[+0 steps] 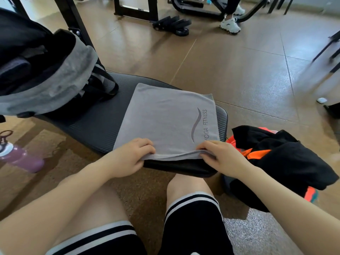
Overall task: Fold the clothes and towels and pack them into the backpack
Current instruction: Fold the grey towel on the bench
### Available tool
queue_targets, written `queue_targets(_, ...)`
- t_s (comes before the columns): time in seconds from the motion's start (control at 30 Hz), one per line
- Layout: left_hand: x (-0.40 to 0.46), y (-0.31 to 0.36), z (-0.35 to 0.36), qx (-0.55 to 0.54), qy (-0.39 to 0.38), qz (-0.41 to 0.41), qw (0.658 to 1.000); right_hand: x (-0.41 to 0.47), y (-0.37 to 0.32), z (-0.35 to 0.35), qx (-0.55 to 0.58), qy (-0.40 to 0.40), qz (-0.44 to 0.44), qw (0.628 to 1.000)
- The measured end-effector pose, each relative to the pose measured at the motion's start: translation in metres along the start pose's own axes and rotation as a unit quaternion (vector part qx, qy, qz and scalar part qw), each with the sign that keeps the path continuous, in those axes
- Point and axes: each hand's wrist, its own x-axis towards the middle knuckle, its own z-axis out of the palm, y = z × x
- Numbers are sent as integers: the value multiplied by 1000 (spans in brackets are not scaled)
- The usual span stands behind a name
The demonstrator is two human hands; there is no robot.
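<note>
A grey towel (165, 116) printed "YOGA FITNESS" lies folded on a black padded bench (95, 122) in front of me. My left hand (128, 157) grips its near edge at the left, fingers curled over the cloth. My right hand (220, 157) pinches the same near edge at the right. A grey and black backpack (55, 78) stands open at the far left end of the bench, with dark cloth inside. A heap of black and orange clothes (276, 162) lies on the floor to my right.
A purple water bottle (20, 157) lies on the floor at the left. Black gym frames (136, 8) and dark weights (173, 24) stand beyond the bench. Another person's white shoes (230, 24) are at the back. My knees are below the bench's near edge.
</note>
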Motion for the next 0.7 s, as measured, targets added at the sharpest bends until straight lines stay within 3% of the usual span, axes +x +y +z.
queue_targets(0.27,-7,-14,-7,56,88,-111,988,1,-2,-12,-56,-78,2,995)
queue_targets(0.4,-4,-11,-3,87,152,-131,976,6,-2,-6,-10,22,82,996)
queue_targets(0.47,-1,-8,-6,62,143,-173,972,12,2,-2,42,52,141,988)
queue_targets(0.6,2,-16,-16,53,36,-202,977,20,7,2,62,2,179,982)
queue_targets(0.7,0,-22,-21,-22,82,-203,975,21,13,-1,42,-52,161,985)
